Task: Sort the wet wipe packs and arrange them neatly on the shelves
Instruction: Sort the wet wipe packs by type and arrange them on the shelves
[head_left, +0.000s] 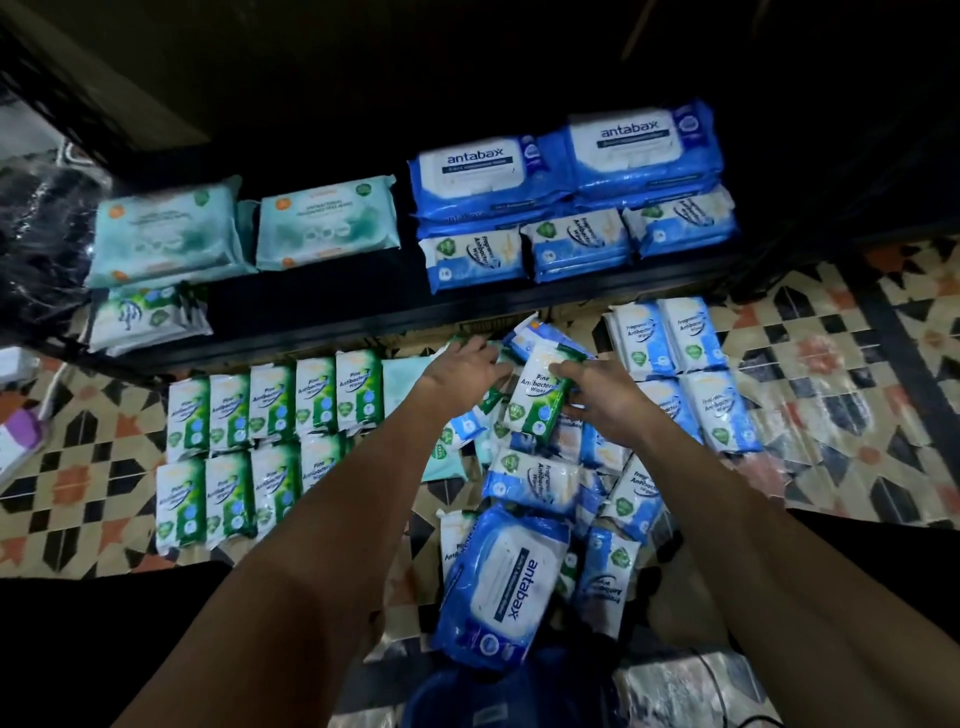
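Note:
A loose heap of wet wipe packs (540, 483) lies on the patterned floor below a black shelf (332, 306). My right hand (602, 395) grips a green Pine Antibacterial pack (537, 400) at its right edge, lifted above the heap. My left hand (467, 366) reaches over the heap's far left, fingers curled on packs there. Green Pine packs (249, 447) stand in two neat rows on the floor at left. Blue Fragrance packs (685, 374) are lined up at right. A large blue antabax pack (506, 582) lies nearest me.
On the shelf are teal packs (244, 228) at left, a green pack (148, 317) below them, blue antabax packs (566, 161) and small blue packs (576, 244) at right. A blue basin rim (498, 691) shows at the bottom. Dark bags (41, 249) sit far left.

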